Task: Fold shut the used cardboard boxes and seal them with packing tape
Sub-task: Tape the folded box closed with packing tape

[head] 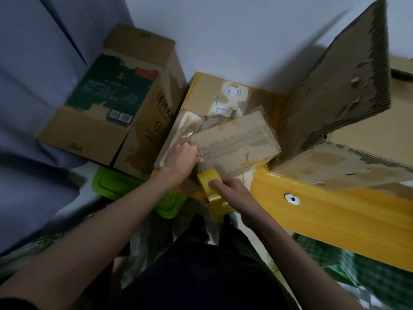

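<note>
Low centre: right hand [232, 193], fingers [215, 184] curled around yellow packing-tape roll [212, 193]. Just above, left hand [183, 156] pinching clear tape end against small flat cardboard box [234, 144] on yellow worktop [335, 211]. Printed carton [116, 101] upper left; torn box [335, 108] right.

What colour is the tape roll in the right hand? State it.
Yellow. The tape roll, gripped by the right hand, shows best in the head view.
</note>
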{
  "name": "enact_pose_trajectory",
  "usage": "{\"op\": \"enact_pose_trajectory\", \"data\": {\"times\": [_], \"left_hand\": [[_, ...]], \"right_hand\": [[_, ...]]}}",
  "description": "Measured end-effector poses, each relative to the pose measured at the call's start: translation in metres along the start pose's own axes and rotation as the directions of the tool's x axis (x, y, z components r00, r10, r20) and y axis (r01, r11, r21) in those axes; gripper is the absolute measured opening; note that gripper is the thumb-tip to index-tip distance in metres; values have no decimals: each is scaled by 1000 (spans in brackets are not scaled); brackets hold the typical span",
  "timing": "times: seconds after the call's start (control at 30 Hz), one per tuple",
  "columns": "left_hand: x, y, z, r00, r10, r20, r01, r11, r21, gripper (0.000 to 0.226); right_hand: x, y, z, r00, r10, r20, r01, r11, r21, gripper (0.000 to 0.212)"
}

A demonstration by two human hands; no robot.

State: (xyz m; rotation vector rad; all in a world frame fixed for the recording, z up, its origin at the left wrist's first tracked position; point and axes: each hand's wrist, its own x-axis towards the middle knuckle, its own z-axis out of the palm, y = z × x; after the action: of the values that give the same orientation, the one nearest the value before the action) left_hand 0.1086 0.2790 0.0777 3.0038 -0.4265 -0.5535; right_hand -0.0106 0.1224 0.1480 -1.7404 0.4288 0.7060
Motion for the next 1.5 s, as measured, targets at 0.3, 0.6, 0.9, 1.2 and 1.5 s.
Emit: {"op": "enact_pose_trajectory", "data": {"times": [0.3,0.6,0.9,1.2,1.5], "left_hand": [[-8,3,1,997,26,-79,-23,999,45,55],[-13,-3,0,998,59,-16,-57,996,62,84],[-20,5,1,999,36,-16,-35,998,53,89],[-14,16,-1,999,-9,-38,8,1000,-29,86],[24,43,-12,998,-60,-9,59,997,-54,90]], "right_hand": [[-7,47,3,998,30,-57,-31,999,-11,41],[13,74,12,995,96,15,-96,995,-10,29],[53,68,4,997,40,-70,-36,998,52,64],[84,60,-11,993,-11,-114,18,998,64,54],[105,57,-56,999,44,10,-45,995,87,52]]}}
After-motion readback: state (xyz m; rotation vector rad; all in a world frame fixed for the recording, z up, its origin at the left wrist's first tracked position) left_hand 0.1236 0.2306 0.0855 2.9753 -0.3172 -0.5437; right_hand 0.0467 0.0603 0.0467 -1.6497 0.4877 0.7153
